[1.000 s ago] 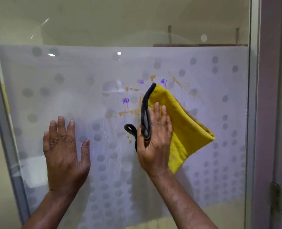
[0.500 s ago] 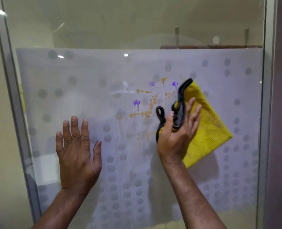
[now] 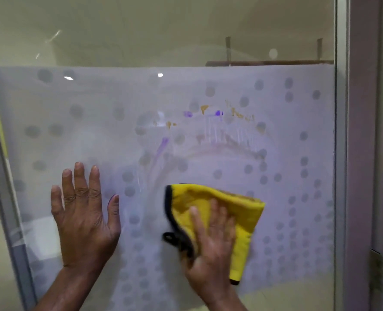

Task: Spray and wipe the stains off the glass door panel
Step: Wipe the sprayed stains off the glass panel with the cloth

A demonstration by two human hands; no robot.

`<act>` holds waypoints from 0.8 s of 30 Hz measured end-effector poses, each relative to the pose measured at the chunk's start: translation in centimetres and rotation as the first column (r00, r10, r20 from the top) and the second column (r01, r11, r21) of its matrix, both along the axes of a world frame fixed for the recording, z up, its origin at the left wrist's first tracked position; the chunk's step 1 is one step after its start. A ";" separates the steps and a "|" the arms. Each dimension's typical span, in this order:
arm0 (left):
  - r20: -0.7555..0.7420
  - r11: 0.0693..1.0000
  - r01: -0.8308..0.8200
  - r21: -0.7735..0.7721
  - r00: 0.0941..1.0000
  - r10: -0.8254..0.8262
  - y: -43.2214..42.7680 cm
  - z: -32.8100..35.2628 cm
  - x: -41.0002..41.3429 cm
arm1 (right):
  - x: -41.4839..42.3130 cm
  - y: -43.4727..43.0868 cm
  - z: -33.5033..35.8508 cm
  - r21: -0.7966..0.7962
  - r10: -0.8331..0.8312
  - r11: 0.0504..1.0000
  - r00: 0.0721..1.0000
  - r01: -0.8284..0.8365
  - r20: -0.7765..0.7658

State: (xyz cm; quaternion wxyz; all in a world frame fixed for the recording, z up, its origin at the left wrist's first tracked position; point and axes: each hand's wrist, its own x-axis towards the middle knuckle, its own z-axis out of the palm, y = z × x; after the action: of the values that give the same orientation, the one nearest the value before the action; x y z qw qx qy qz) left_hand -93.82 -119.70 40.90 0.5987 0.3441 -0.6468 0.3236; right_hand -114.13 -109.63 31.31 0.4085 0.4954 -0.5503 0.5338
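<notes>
The glass door panel (image 3: 298, 198) fills the view, frosted with grey dots below a clear upper band. Purple and orange stains (image 3: 217, 113) sit near its upper middle, with a smeared purple streak (image 3: 161, 147) and faint brownish arcs below them. My right hand (image 3: 210, 243) presses a folded yellow cloth (image 3: 242, 212) with a black edge flat on the glass, below the stains. My left hand (image 3: 83, 212) lies flat on the glass to the left, fingers spread, holding nothing.
A grey metal frame (image 3: 4, 187) runs down the panel's left edge. A pale door post (image 3: 361, 153) stands on the right, with a hinge (image 3: 375, 272) low on it. No spray bottle is in view.
My right hand has swept the cloth down from the stained area to below it, smearing the purple and orange marks into streaks. My left hand stays flat on the glass.
</notes>
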 end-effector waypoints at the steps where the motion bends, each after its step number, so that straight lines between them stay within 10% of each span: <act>1: 0.000 1.000 0.001 -0.001 1.000 -0.001 0.0 0.0 0.0 | -1.8 0.4 -0.3 -0.037 -0.043 0.998 0.993 0.047 0.115; 4: 0.004 1.000 -0.007 -0.007 1.000 0.007 0.0 0.0 0.0 | -5.6 1.6 1.2 -0.175 -0.049 0.977 0.923 0.123 0.381; 14: 0.015 0.999 -0.045 0.021 0.999 0.044 0.0 0.0 0.2 | -8.6 0.8 17.2 -0.615 0.391 0.788 0.773 -0.001 0.499; 24: 0.000 0.999 -0.048 0.022 0.999 0.048 0.2 0.2 -0.1 | 6.3 -3.2 21.6 -0.135 0.169 0.970 0.963 -0.200 -0.210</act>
State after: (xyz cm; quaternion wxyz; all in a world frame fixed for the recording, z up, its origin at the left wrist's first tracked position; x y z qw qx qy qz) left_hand -93.93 -119.47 41.05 0.5872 0.3660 -0.6418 0.3306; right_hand -107.87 -112.79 52.87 0.4465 0.5617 -0.4154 0.5592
